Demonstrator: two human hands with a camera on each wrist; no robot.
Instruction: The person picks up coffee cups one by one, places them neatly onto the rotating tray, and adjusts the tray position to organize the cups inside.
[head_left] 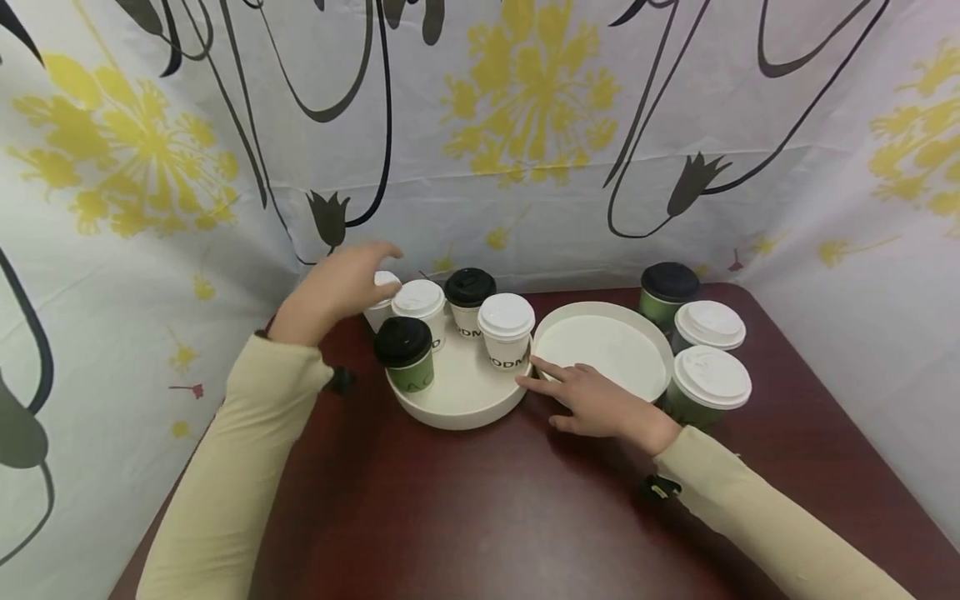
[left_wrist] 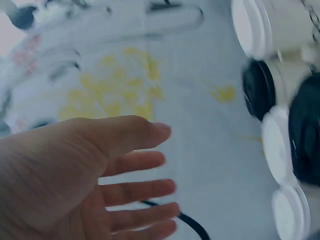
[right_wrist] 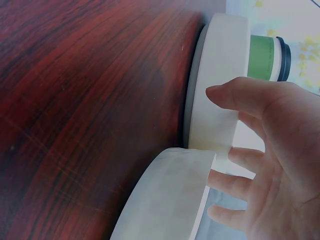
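Several lidded paper cups stand on a round white tray (head_left: 459,417). Above the white-lidded cup (head_left: 381,307) at the tray's far left hovers my left hand (head_left: 333,287), its fingers spread and slightly bent; the left wrist view has this hand (left_wrist: 115,175) holding nothing, with cup lids at right. My right hand (head_left: 600,404) reaches with spread fingers to where the left tray meets a second round tray (head_left: 592,310). In the right wrist view the fingers of this hand (right_wrist: 270,155) lie over the tray rims; whether they touch is unclear.
Right of the second tray stand a black-lidded green cup (head_left: 663,296) and two white-lidded cups (head_left: 708,327), close together. On the left tray are a green cup (head_left: 408,367) in front and a white cup (head_left: 505,342) at right. A patterned cloth (head_left: 465,200) hangs behind the dark table (head_left: 450,517).
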